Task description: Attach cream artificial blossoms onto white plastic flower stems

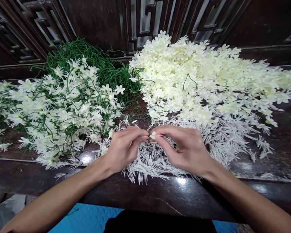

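Both hands meet over the dark table (160,197): left hand (122,149) and right hand (184,147) pinch one small white flower (153,135) between fingertips, above scattered white stamen pieces (150,165).

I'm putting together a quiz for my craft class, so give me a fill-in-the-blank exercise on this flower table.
1. The left hand and right hand pinch a small flower coloured ____.
2. The bare stems heaped at the back are ____.
3. The pile of loose blossoms lies on the person's ____ side.
Missing words: white; green; right.
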